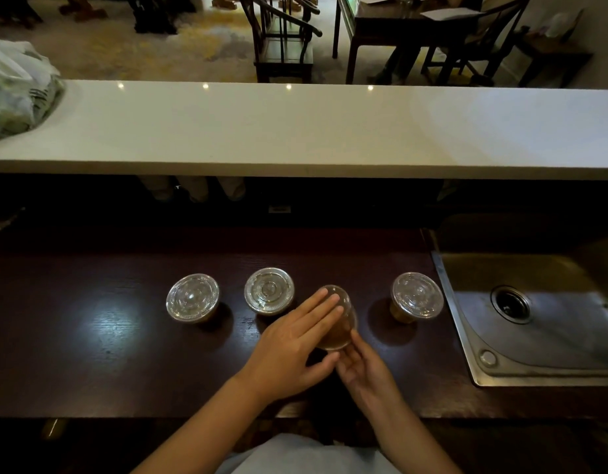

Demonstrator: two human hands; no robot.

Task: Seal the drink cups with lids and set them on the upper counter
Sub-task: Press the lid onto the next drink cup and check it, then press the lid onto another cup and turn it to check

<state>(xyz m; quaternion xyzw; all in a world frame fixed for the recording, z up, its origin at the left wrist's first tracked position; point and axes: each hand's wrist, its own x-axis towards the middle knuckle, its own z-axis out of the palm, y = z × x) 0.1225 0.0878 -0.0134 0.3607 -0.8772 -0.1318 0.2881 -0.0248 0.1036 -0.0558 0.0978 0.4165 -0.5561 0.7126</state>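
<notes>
Centrally, left grip [292,343] open, fingers [316,306] straight on lid [345,300], right grip [366,369] clasping cup [332,336]; lidded cups [269,290] flanking, sink rim [448,304] rightward

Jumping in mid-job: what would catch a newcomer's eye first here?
At centre, the left hand lays straight fingers over the lid of a tilted cup of brown drink while the right hand cradles its base. Three lidded cups stand in a row on the dark lower counter, a steel sink to their right. The white upper counter above holds no cups, only a plastic bag at its left end.
</notes>
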